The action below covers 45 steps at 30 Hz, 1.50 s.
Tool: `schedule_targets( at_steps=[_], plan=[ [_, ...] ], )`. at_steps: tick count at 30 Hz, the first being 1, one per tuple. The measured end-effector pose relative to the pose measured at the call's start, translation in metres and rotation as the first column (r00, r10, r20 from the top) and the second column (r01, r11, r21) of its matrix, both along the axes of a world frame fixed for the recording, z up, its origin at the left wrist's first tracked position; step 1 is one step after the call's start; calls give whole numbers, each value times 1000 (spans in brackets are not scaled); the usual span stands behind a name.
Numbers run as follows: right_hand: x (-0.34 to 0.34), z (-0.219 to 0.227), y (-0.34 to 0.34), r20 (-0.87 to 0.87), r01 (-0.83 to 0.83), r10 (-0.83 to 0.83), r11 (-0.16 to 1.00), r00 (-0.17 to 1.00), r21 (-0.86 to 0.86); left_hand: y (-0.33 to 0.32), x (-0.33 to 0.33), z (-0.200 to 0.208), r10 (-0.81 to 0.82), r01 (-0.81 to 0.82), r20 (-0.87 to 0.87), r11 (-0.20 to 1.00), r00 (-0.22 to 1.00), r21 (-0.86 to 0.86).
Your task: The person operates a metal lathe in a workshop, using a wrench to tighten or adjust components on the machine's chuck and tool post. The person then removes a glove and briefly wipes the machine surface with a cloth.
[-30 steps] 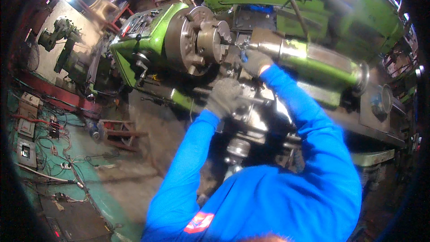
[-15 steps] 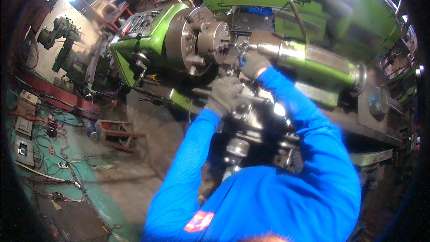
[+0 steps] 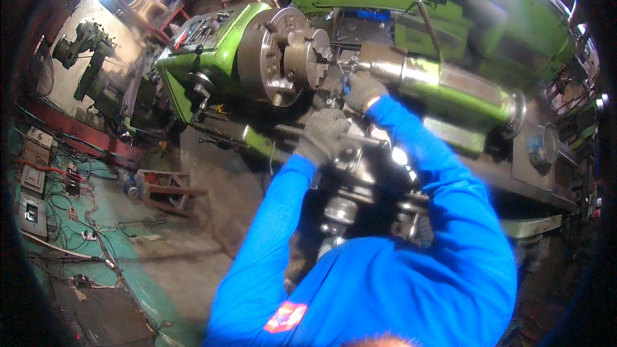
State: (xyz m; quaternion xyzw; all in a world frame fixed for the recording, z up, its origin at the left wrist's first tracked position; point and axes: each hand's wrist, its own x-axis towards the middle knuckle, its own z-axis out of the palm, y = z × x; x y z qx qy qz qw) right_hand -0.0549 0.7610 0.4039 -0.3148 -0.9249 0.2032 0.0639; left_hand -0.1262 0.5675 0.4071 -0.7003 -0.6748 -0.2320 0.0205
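Observation:
My left hand (image 3: 325,132), in a grey work glove, is closed around a metal bar (image 3: 291,130) on the front of a green lathe. Beyond it, my gloved right hand (image 3: 365,92) is curled at the tool area, just below the steel tailstock quill (image 3: 383,61). Something slim and blue (image 3: 348,83) shows at its fingers; its kind is not clear. To the left of my right hand stands the round steel chuck (image 3: 301,61) with its jaws, mounted on a large faceplate (image 3: 260,58). A small tool end by the chuck is too blurred to name.
The green headstock (image 3: 225,51) carries loose tools on top. The green tailstock (image 3: 472,96) ends in a handwheel (image 3: 516,112). A rusty metal stand (image 3: 168,193) sits on the floor at left, near cables and electrical boxes (image 3: 32,215). Another green machine (image 3: 501,32) stands behind.
The chuck and faceplate have turned, with the jaws at a different angle. My left hand stays on the bar; my right hand has shifted very slightly left.

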Motion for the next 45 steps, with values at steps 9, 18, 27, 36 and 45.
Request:
schedule_targets(
  at_steps=[9, 18, 27, 36, 45],
  plan=[
    [11, 8, -8, 44, 19, -16, 998, 999, -59, -2, -1, -1, -9, 9, -2, 999, 1000, 47],
    [5, 10, -10, 105, -13, 20, 998, 994, -65, -1, -3, -7, -27, 29, -25, 996, 999, 83],
    [4, 7, -15, 80, -15, 18, 999, 997, -42, -1, -4, -6, -12, 13, -8, 997, 1000, 72],
    [11, -2, -12, 101, 24, -21, 999, 995, -33, 0, 1, 1, -3, 5, -29, 999, 1000, 51],
    [2, 11, -20, 138, -2, 9, 999, 990, -47, 1, -2, -5, -8, 9, -16, 998, 1000, 57]
  ],
)
